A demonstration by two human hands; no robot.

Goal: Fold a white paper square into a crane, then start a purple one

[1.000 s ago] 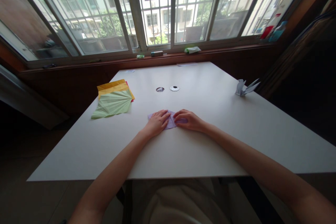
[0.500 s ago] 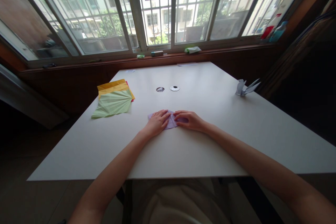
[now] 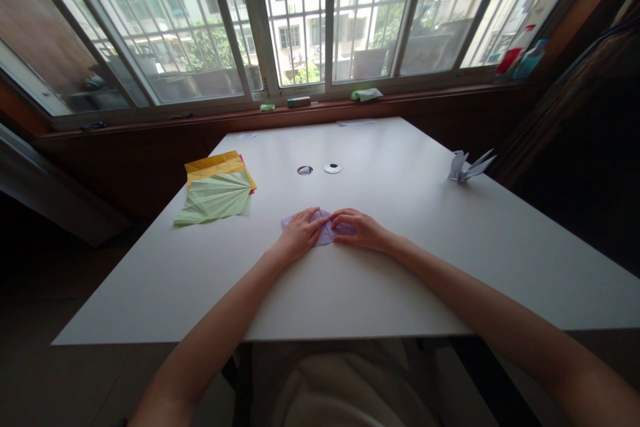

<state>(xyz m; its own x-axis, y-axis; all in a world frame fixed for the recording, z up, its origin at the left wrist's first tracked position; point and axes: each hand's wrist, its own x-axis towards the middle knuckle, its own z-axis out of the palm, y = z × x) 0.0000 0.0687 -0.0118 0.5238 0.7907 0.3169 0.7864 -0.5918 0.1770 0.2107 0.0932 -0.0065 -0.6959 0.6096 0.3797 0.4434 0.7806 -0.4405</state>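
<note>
A folded sheet of purple paper (image 3: 325, 235) lies on the white table in front of me, with creases showing across its middle. My left hand (image 3: 301, 227) rests flat over its left part, fingers stretched out and pressing it down. From the right, my right hand (image 3: 361, 229) has curved fingers at the paper's upper edge and the thumb lower down on it, holding it between them. The index fingertips of both hands come close together near the central crease. Parts of the paper are hidden under my hands.
On the left lie a creased light green sheet (image 3: 215, 199) and yellow-orange paper (image 3: 213, 163) with a red edge. A grey paper crane (image 3: 465, 168) stands near the right edge of the table (image 3: 400, 293). Two round holes (image 3: 332, 168) lie beyond my hands.
My right fingers have shifted slightly on the purple paper, and the index fingertip now sits nearer the left hand's. Everything else stays in place.
</note>
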